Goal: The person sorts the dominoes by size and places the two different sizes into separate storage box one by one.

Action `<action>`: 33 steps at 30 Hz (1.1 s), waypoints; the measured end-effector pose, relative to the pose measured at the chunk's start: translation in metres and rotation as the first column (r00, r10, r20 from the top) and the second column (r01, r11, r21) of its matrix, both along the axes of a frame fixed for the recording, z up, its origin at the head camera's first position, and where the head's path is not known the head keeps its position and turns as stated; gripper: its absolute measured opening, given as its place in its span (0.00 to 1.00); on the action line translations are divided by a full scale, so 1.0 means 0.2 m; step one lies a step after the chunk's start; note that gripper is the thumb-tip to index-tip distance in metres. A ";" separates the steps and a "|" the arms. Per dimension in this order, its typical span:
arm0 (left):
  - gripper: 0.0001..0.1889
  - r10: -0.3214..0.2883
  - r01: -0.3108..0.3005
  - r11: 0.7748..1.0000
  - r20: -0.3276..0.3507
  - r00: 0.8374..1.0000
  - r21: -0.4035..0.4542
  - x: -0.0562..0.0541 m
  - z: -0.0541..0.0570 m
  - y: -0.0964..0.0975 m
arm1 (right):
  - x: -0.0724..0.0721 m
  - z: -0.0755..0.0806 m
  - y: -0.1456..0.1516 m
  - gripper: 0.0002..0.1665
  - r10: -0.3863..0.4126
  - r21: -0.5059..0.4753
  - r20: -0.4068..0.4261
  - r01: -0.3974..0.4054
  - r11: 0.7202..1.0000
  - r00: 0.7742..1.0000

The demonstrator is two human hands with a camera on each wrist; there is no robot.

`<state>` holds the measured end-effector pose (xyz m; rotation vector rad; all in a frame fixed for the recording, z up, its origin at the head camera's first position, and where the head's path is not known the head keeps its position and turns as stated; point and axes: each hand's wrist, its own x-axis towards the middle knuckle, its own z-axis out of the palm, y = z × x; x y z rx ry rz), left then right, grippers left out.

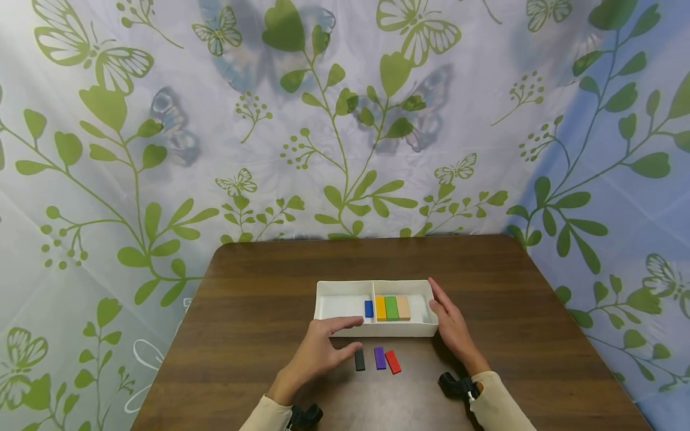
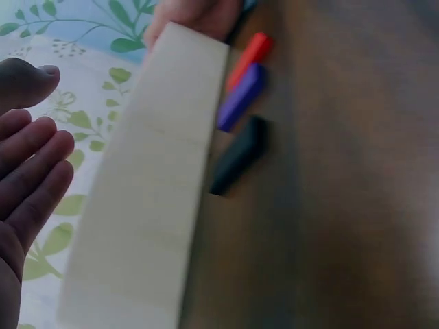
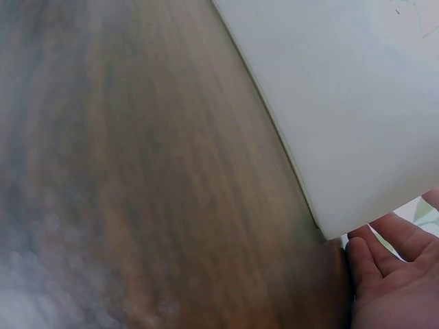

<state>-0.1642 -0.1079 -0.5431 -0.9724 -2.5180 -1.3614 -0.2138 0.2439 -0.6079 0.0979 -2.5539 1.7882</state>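
Note:
My left hand [image 1: 326, 347] hovers before the white box, thumb and fingers spread apart with nothing between them. Its thumb tip overlaps the end of a black block [image 1: 360, 360] on the table. Next to that lie a purple block [image 1: 380, 358] and a tilted red block [image 1: 393, 362]. At the right end of the divided white box [image 1: 399, 330], my right hand [image 1: 455, 329] holds the end wall, thumb over the rim and fingers along the outside. A blue block [image 1: 369, 309] sits in the left compartment; yellow [image 1: 381, 309], green [image 1: 391, 309] and beige [image 1: 403, 308] blocks stand side by side in the right one.
The box stands on a dark wooden table [image 1: 259, 287]. Behind and beside the table hangs a white cloth [image 1: 356, 179] printed with green leaves and butterflies. Black bands [image 1: 458, 385] circle both wrists below the light sleeves.

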 end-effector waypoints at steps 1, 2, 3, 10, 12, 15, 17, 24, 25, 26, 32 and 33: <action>0.26 -0.004 0.004 1.000 -0.004 1.000 0.003 0.01 -0.01 0.00 | 0.00 0.00 0.00 0.35 -0.001 -0.002 -0.004 0.001 1.000 1.000; 0.26 -0.004 0.004 1.000 -0.010 1.000 0.000 0.03 -0.03 0.00 | 0.00 0.00 0.00 0.35 -0.002 -0.001 -0.007 0.002 1.000 1.000; 0.26 -0.002 0.002 1.000 -0.015 1.000 -0.004 0.04 -0.05 -0.01 | 0.00 0.00 0.00 0.35 -0.006 -0.005 -0.010 0.006 1.000 1.000; 0.27 0.002 -0.003 0.999 -0.007 1.000 -0.041 0.09 -0.14 -0.01 | 0.01 0.01 0.01 0.35 -0.002 -0.024 -0.001 0.002 1.000 1.000; 0.27 0.000 0.000 0.999 0.005 1.000 -0.045 0.10 -0.16 -0.01 | 0.01 0.00 0.00 0.35 -0.004 -0.028 0.010 0.004 1.000 1.000; 0.28 0.006 -0.006 0.999 0.001 1.000 -0.051 0.11 -0.20 0.00 | 0.01 0.00 0.00 0.35 -0.009 -0.029 0.028 0.010 1.000 1.000; 0.29 0.015 -0.016 0.998 -0.022 1.000 -0.053 0.11 -0.21 0.00 | 0.01 0.00 0.00 0.35 -0.015 -0.023 0.029 0.016 1.000 0.999; 0.30 0.033 -0.040 0.995 -0.074 0.997 -0.095 0.11 -0.24 0.01 | 0.01 0.00 0.00 0.35 -0.017 -0.006 0.024 0.017 1.000 1.000; 0.31 0.035 -0.042 0.994 -0.070 0.997 -0.103 0.11 -0.24 0.01 | 0.01 0.00 0.00 0.35 -0.017 -0.005 0.023 0.017 1.000 1.000; 0.31 0.037 -0.044 0.993 -0.064 0.997 -0.113 0.11 -0.24 0.01 | 0.01 -0.01 0.00 0.35 -0.015 -0.006 0.023 0.015 1.000 1.000; 0.30 0.039 -0.046 0.985 -0.045 0.998 -0.165 0.09 -0.25 0.01 | 0.00 -0.01 0.00 0.34 -0.012 -0.010 0.024 0.012 1.000 1.000; 0.30 0.040 -0.046 0.984 -0.039 0.998 -0.170 0.09 -0.25 0.01 | 0.00 -0.01 0.00 0.34 -0.012 -0.010 0.026 0.012 1.000 1.000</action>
